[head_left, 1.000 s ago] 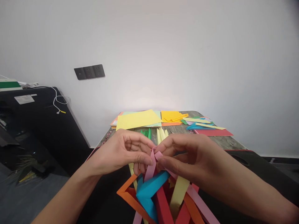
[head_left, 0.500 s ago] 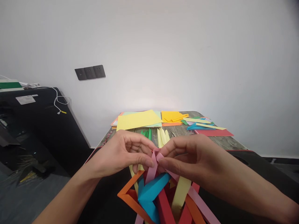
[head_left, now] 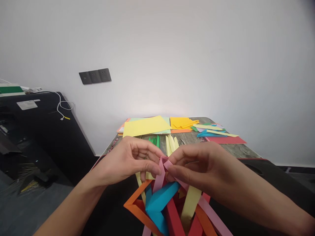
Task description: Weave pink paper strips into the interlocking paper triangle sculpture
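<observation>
Between my two hands stands a ball-like model of interlocked folded paper strips, its lower part cut off by the frame. A pink paper strip (head_left: 159, 181) forms its top corner. My left hand (head_left: 140, 160) pinches this corner from the left, thumb against the pink fold. From the right, my right hand (head_left: 192, 164) pinches the other pink end between thumb and forefinger. Below lie a blue folded strip (head_left: 162, 200), an orange strip (head_left: 134, 201), a red strip (head_left: 173, 213) and a pale yellow strip (head_left: 190, 203). Fingers hide part of the joint.
On the wooden table (head_left: 238, 151) lie a yellow paper sheet (head_left: 146, 126), folded orange-yellow paper (head_left: 182, 122), green strips (head_left: 154, 141), pale yellow strips (head_left: 171, 144) and a red sheet (head_left: 228, 140). A black cabinet-like unit (head_left: 41, 124) with a white cable stands left. Behind is a wall with sockets (head_left: 94, 76).
Almost nothing differs. My left thumb and the pink corner have shifted very slightly to the left; both hands keep their pinch.
</observation>
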Motion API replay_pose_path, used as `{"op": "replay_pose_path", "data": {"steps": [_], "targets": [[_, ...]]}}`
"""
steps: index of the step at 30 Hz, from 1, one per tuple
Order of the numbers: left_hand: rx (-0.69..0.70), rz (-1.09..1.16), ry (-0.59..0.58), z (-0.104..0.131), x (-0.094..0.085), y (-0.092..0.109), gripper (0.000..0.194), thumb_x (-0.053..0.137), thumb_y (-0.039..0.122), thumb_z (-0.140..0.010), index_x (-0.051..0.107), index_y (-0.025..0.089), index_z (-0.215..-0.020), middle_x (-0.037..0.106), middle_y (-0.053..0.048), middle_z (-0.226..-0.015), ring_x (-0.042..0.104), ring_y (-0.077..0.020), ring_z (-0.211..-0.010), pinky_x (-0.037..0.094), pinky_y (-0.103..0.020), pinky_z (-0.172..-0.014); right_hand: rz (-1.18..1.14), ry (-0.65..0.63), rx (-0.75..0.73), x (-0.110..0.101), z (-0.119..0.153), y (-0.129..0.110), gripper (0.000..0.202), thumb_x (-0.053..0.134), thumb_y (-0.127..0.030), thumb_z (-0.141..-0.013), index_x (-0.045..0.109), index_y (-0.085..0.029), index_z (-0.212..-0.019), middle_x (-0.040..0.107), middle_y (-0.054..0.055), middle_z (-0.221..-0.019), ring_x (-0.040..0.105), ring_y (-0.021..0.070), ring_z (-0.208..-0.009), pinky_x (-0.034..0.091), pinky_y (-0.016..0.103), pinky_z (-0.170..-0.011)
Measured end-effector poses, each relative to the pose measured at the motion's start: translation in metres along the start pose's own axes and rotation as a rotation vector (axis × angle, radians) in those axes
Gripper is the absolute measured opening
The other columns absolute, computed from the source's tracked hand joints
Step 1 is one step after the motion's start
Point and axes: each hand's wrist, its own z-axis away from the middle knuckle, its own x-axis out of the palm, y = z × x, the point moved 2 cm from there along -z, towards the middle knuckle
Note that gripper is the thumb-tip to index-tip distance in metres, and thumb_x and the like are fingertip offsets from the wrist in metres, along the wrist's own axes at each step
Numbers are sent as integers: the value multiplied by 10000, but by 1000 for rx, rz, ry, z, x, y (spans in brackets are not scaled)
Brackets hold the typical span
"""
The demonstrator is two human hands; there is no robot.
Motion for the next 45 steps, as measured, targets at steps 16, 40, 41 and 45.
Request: {"op": "replay_pose_path", "data": {"steps": [16,40,41,45], "targets": [[3,25,25,-1,2,-1,119,748,89,-692,720,120,-804,710,-5,-597,625,-80,-488,504,-143,-470,-110,-66,22,-2,0,2,124,653,-259,-823,766,-264,-771,715,-16,-711,664,114,-674,528,198,-622],[19,-4,51,-1,3,0,100,745,104,-699,709,118,-791,716,-3,-605,639,-91,-505,518,-146,-458,-46,-2,33,1,-2,-1,199,590,-271,-857,714,-229,-707,677,-18,-683,603,94,-637,460,161,-554],[17,-2,51,-1,4,0,101,746,104,-697,708,117,-790,717,-4,-607,640,-93,-504,522,-149,-459,-48,1,33,2,-2,0,216,592,-285,-857,696,-220,-679,658,-19,-659,596,93,-626,456,159,-545],[20,12,51,0,4,1,100,747,99,-694,709,116,-785,714,-2,-600,634,-88,-490,521,-145,-458,-70,9,28,3,-1,1,248,608,-319,-848,643,-205,-631,599,-33,-585,572,81,-579,443,146,-524]]}}
